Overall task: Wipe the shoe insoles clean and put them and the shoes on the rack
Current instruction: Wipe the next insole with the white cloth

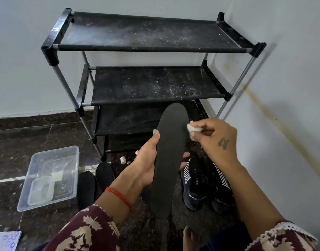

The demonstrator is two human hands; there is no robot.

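Room: you are low in a corner with pale walls and a dark speckled stone floor [28,142]; a brown streak runs down the wall to the right of the rack.
Landmark: the black rack [148,51] stands against the walls, its fabric shelves dusty and bare of shoes, so nothing of the task has reached it yet.
Insole in hand: the long black insole [169,156] is raised in front of the rack's lower shelves, toe end toward them and heel end toward you, its broad face turned up, which I judge suits wiping.
Left hand: your left hand [146,163] cups the insole from beneath at mid-length, thumb curled over the left edge and fingertips [185,155] showing past the right edge, a grip that steadies it against the rubbing.
Right hand: your right hand [217,140] pinches a small white wad [191,128] between curled fingers, the wad at the insole's right edge near the toe.
Other insoles: two more dark insoles [95,182] lie on the floor in front of the rack, to its left.
Shoes: the pair of dark shoes [206,185] with white stripes sits on the floor in front of the rack, to its right, openings up.
Tray: a clear plastic tray [64,153] with a smaller tub [40,192] inside lies on the floor left of the rack; I cannot tell whether it holds liquid.
Stage: wiping appears under way, racking not yet begun.
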